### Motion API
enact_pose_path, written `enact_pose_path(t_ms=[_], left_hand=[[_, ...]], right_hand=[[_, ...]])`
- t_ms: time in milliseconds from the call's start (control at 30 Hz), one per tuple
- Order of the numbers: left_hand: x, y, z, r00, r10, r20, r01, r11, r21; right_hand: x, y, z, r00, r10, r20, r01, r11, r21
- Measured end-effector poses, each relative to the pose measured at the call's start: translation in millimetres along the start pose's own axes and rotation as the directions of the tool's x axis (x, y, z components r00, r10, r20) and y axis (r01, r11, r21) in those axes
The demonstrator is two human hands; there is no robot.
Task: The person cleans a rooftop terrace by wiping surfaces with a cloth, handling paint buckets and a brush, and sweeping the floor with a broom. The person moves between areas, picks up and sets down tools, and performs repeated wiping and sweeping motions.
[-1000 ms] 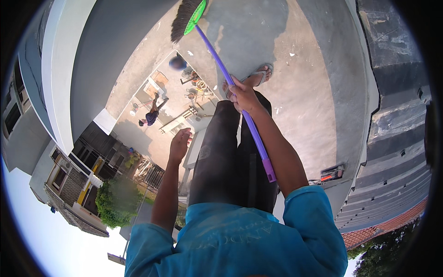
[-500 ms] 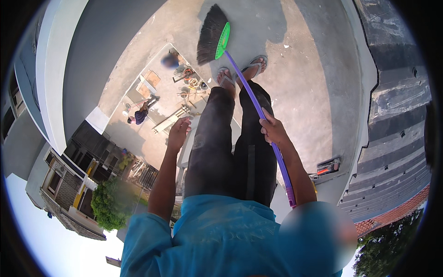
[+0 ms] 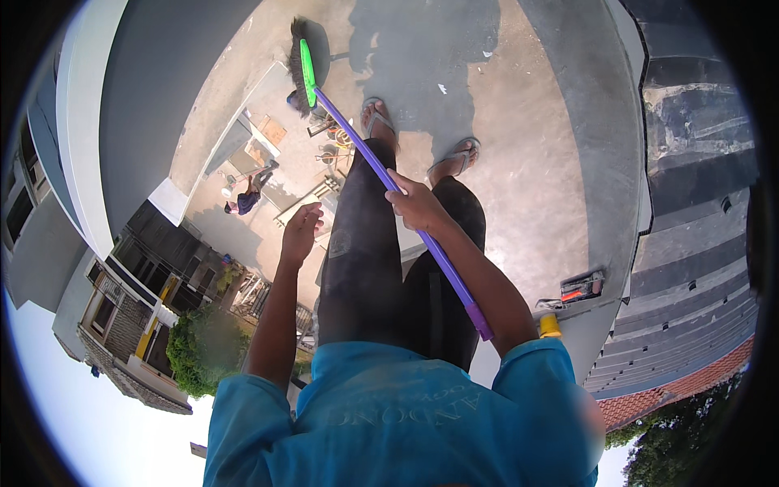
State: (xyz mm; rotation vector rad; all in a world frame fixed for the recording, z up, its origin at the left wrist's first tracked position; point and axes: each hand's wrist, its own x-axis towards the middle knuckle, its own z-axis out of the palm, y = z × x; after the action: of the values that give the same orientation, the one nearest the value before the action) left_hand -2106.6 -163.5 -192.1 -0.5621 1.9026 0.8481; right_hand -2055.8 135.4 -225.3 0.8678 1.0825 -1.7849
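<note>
A broom with a purple handle (image 3: pixel 442 258), a green head (image 3: pixel 307 69) and dark bristles (image 3: pixel 297 58) slants from beside my right forearm to the far left. My right hand (image 3: pixel 415 204) is closed round the handle at its middle, in front of my thighs. The bristles are seen nearly edge-on at the far left, close to the slab's edge; whether they touch the floor I cannot tell. My left hand (image 3: pixel 301 234) hangs beside my left thigh, its fingers loosely bent and apart, with nothing visible in it.
Beyond the slab edge at left, a lower level holds a person (image 3: pixel 246 200), boards (image 3: pixel 270 128) and several tools. A grey wall (image 3: pixel 154 89) rises on the left. At right lie a dark tray with a red item (image 3: pixel 582 286), a yellow object (image 3: pixel 550 326) and grey roofing (image 3: pixel 690 235).
The broom head has swung left, and its bristles have turned edge-on. My right hand has moved left and up with the handle. My feet are farther apart.
</note>
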Motion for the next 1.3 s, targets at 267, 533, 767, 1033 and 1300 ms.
enact_pose_path(t_ms=[267, 533, 767, 1033, 1300], left_hand=[[-49, -38, 71, 0.995, -0.044, -0.090, 0.038, 0.997, -0.061], [-59, -37, 122, 0.997, -0.074, -0.012, 0.073, 0.996, -0.048], [-56, 7, 102, 0.998, 0.024, -0.065, -0.028, 0.998, -0.054], [-51, -70, 81, 0.994, -0.106, -0.037, 0.103, 0.993, -0.059], [-37, -20, 86, 1.000, -0.021, 0.001, 0.020, 1.000, 0.008]], right_hand=[[-205, 55, -126, 0.953, 0.119, -0.280, -0.138, 0.989, -0.047], [-51, -53, -43, 0.974, -0.208, 0.089, 0.147, 0.882, 0.449], [66, -97, -138, 0.980, -0.200, -0.014, 0.180, 0.845, 0.503], [-192, 124, -161, 0.962, 0.162, -0.219, 0.064, 0.648, 0.759], [-207, 19, -91, 0.979, -0.113, -0.172, 0.202, 0.686, 0.699]])
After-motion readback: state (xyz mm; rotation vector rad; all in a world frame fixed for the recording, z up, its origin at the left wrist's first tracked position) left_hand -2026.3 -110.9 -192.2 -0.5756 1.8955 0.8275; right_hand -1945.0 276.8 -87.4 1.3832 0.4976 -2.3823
